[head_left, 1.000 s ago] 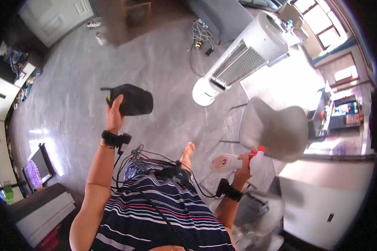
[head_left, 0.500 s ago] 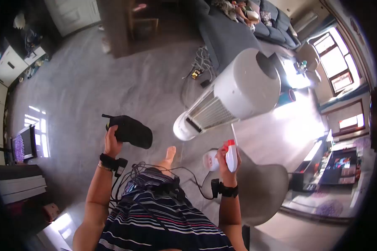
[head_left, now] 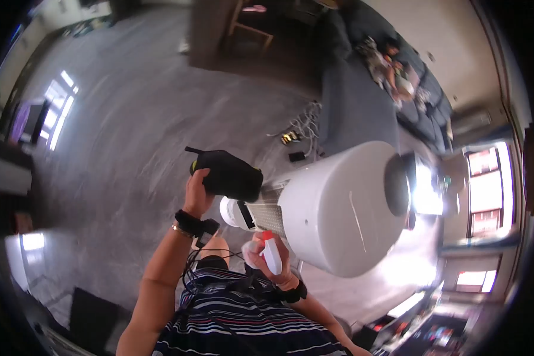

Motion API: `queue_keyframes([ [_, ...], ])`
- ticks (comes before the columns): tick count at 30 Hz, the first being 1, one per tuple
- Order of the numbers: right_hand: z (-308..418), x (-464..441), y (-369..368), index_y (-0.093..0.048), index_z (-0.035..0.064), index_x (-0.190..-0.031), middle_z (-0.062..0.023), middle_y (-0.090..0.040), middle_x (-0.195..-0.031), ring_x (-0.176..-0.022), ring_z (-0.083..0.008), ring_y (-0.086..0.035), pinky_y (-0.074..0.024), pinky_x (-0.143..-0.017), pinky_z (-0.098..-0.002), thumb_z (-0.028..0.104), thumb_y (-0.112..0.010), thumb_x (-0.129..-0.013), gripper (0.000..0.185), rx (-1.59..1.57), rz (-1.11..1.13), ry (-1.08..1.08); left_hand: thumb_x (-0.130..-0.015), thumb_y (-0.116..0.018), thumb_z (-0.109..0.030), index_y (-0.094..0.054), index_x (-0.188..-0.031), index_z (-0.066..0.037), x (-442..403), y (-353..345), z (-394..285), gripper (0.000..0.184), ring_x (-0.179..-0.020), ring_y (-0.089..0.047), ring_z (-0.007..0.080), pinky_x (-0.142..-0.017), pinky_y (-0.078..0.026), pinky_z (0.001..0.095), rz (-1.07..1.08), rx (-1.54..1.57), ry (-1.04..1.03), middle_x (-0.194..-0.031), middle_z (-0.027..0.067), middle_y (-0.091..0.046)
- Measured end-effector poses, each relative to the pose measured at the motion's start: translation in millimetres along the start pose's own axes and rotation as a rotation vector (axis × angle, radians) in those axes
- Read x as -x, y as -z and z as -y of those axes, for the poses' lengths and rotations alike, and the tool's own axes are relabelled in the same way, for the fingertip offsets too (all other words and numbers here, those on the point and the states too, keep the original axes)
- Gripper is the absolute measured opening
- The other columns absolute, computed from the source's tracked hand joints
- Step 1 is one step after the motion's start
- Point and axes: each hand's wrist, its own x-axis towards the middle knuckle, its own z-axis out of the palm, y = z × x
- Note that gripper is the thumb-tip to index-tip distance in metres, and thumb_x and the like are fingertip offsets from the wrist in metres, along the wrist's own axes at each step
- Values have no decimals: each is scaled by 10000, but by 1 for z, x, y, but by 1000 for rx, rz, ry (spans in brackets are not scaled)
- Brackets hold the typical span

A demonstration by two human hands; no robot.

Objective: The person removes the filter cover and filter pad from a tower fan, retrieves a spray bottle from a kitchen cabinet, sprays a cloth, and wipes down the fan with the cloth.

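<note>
My left hand [head_left: 199, 193] is closed round one end of a black pouch-like object [head_left: 228, 175]; a thin black strip sticks out at its far left and a bit of yellow shows by my fingers. Its exact kind I cannot make out. My right hand [head_left: 283, 274] grips a spray bottle [head_left: 272, 255] with a white and red trigger head, held low in front of my striped clothing. Just beyond both hands stands a tall white floor-standing air conditioner [head_left: 332, 207] with a rounded top and a grille. The black object overlaps part of the grille in view.
White cables [head_left: 305, 121] and a yellow-and-black item [head_left: 290, 137] lie on the grey floor [head_left: 124, 136]. A grey sofa [head_left: 359, 107] runs along the far right, with a person [head_left: 400, 77] on it. Dark cables hang about my wrists.
My view has turned and come nearer the air conditioner. Both hands have moved closer together in front of it, still holding the black object and the spray bottle.
</note>
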Motion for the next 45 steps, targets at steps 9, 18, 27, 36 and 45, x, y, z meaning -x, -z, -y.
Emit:
queue_keyframes([
  [9,-42,-12,12,-467,33,-1029,0,-513,-794,-704,-93,-505,-439,-655,-223,8,-657,-745,343,-201,291,12,-806,-443,-133,-519,-1058,54,80,30,69,323,-898,-596,238,-803,-478,339,-367,253,-232,-1004,125,-595],
  [18,-106,64,17,-485,-30,-1046,-30,-536,-731,-627,-98,-505,-409,-594,-215,49,-611,-787,298,-301,10,191,-813,-430,-143,-517,-1100,36,168,55,140,349,-937,-585,240,-810,-472,338,-300,209,-299,-1034,128,-591],
  [27,-114,91,15,-478,-37,-1025,-29,-534,-671,-596,-106,-527,-420,-587,-233,54,-582,-814,252,-244,-65,267,-820,-424,-114,-513,-1109,22,267,52,175,331,-906,-592,221,-796,-475,322,-381,135,-248,-1029,109,-590],
  [36,-122,81,12,-488,-12,-959,-35,-499,-630,-541,-93,-491,-386,-531,-229,79,-575,-819,188,-207,-114,302,-822,-433,-116,-518,-1107,-5,314,53,162,318,-905,-586,198,-760,-487,311,-277,197,-395,-1018,95,-589],
  [45,-133,97,18,-505,5,-928,-6,-481,-646,-594,-83,-476,-391,-555,-228,82,-572,-812,154,-257,-264,285,-819,-415,-93,-499,-1119,11,316,56,169,329,-922,-590,215,-774,-496,320,-246,250,-371,-1027,116,-581],
])
